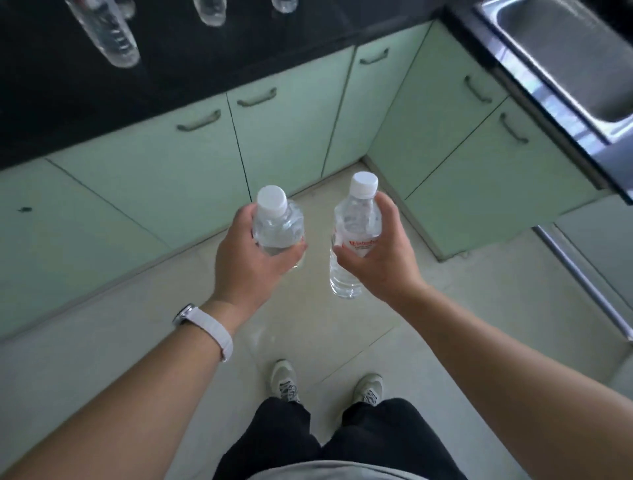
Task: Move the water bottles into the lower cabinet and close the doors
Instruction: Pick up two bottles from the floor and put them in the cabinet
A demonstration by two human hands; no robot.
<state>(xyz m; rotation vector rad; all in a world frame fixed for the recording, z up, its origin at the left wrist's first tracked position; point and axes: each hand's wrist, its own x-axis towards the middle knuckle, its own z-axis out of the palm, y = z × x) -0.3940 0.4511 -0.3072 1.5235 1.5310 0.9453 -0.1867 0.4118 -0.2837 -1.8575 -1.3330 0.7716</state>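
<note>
My left hand (pixel 251 260) grips a clear water bottle (pixel 279 222) with a white cap, held upright over the floor. My right hand (pixel 378 255) grips a second clear bottle (pixel 354 219) with a red-lettered label, also upright. Both bottles hang in front of the pale green lower cabinets (pixel 191 164), whose doors are all shut. Three more clear bottles stand on the black countertop (pixel 51 85) at the top left: a large one (pixel 109 34), one (pixel 210 12) in the middle and one (pixel 284 4) cut off by the frame edge.
A steel sink (pixel 565 58) is set in the counter at the upper right. Cabinets run along the back and turn a corner to the right. A metal rail (pixel 582 277) runs along the right side. My feet (pixel 284 380) stand on pale floor tiles.
</note>
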